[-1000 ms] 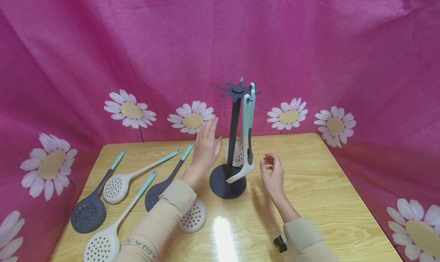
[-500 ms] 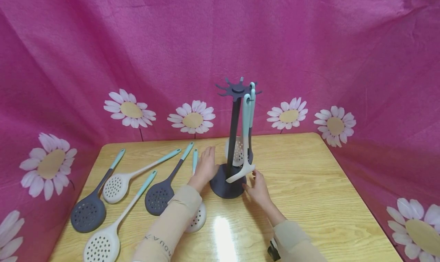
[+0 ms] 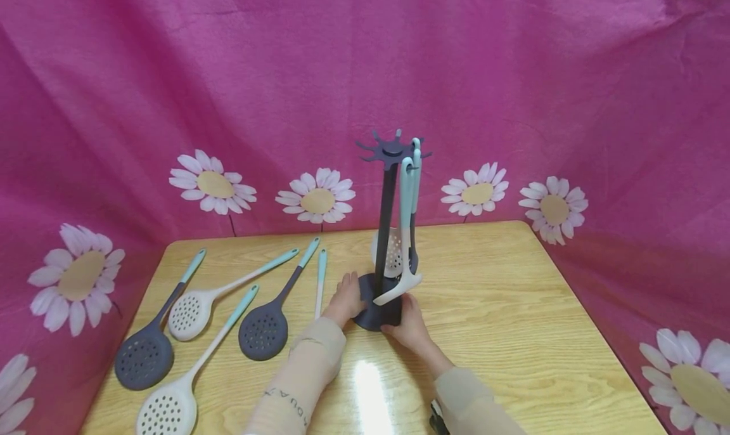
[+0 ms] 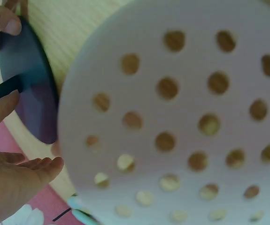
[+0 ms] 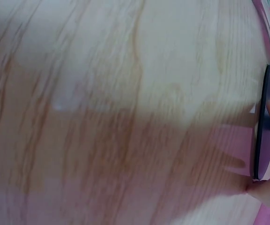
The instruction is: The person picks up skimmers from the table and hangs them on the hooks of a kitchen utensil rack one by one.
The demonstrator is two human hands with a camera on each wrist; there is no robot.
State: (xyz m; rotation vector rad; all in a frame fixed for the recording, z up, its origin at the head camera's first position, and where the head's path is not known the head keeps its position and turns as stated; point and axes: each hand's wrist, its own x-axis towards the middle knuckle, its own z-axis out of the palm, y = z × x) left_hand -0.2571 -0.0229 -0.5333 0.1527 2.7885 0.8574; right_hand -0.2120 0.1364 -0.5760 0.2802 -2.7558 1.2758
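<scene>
A dark utensil stand (image 3: 384, 226) with a spoked top stands upright on a round base (image 3: 367, 324). My left hand (image 3: 346, 300) lies along the base's left edge, its fingers stretched forward. From the right, my right hand (image 3: 412, 326) grips the base's rim, thumb toward the near edge. On the stand hang a white utensil (image 3: 402, 287) with a curved head and turquoise handle, a white skimmer (image 3: 393, 251), and a dark-headed utensil (image 3: 414, 257), partly hidden. In the left wrist view a white skimmer head (image 4: 191, 112) fills much of the frame.
Left on the wooden table (image 3: 513, 321) lie two dark skimmers, one far left (image 3: 145, 359), one nearer the stand (image 3: 263, 330). Two white skimmers lie between them, one farther back (image 3: 191, 313), one in front (image 3: 168, 409). My left forearm covers another skimmer's head; its turquoise handle (image 3: 322, 267) shows.
My left hand has come down from beside the post to the base's left edge. The right hand has moved left from the table onto the base. The stand stays in place.
</scene>
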